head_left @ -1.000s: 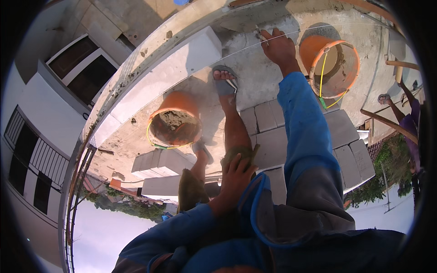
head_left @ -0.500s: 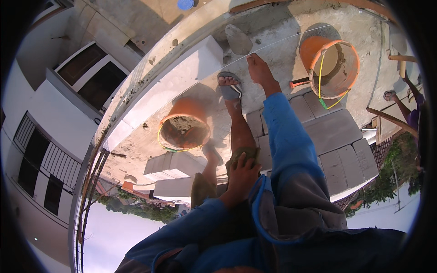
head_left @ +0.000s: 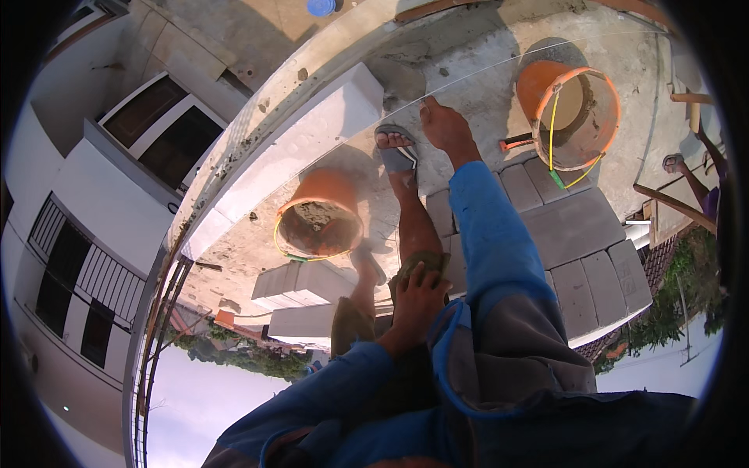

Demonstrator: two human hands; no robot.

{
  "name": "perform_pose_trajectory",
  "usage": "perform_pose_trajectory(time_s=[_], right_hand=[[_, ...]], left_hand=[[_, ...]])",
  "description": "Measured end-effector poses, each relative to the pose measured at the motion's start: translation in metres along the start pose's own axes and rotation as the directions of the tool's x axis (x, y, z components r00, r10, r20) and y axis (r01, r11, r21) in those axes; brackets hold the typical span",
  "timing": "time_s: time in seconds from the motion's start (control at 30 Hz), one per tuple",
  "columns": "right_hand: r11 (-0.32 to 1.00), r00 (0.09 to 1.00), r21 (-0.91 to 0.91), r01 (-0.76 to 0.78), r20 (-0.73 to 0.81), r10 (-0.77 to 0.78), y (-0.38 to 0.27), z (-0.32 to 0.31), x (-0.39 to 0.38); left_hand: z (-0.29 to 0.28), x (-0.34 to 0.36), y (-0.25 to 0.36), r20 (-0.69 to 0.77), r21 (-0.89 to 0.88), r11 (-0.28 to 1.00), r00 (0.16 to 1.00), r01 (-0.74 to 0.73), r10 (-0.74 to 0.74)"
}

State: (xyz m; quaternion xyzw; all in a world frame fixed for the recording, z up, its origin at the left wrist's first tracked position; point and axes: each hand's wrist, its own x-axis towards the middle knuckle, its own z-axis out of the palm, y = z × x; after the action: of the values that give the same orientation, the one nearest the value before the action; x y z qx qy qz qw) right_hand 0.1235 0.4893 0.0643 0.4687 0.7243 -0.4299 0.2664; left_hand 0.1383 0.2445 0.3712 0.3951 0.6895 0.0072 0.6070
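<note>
My right hand point(head_left: 448, 132) is closed, reaching forward over the concrete floor beside my sandalled foot point(head_left: 397, 148). It grips a trowel, whose grey blade is hard to make out against the floor now. A thin white string point(head_left: 484, 69) stretches across the floor close to this hand. My left hand point(head_left: 419, 303) rests on my knee with its fingers spread, holding nothing. Left of my foot, a row of pale blocks point(head_left: 300, 148) runs along the slab's edge.
An orange bucket point(head_left: 320, 187) with grey mortar stands at left; another point(head_left: 538, 90) at right holds greyish liquid. An orange-handled tool point(head_left: 515, 143) sticks out beside it. Grey blocks point(head_left: 573, 226) are stacked at right, more blocks point(head_left: 296, 285) at left. Another person's leg point(head_left: 690, 160) shows far right.
My right hand has turned and drawn back slightly; the trowel blade, earlier broad and face-on, no longer stands out. My left hand stays on the knee.
</note>
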Motion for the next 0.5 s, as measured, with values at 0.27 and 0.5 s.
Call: perform_pose_trajectory(time_s=[0.27,0.5], right_hand=[[0.994,0.974,-0.105,0.018,-0.221,-0.041,0.078,-0.040,0.035],[0.948,0.947,0.307,0.086,-0.320,0.018,0.109,-0.050,0.041]], left_hand=[[-0.006,0.000,0.004,0.009,-0.038,0.999,0.999,-0.034,0.034],[-0.004,0.005,0.014,-0.098,0.079,0.996,0.994,-0.030,0.038]])
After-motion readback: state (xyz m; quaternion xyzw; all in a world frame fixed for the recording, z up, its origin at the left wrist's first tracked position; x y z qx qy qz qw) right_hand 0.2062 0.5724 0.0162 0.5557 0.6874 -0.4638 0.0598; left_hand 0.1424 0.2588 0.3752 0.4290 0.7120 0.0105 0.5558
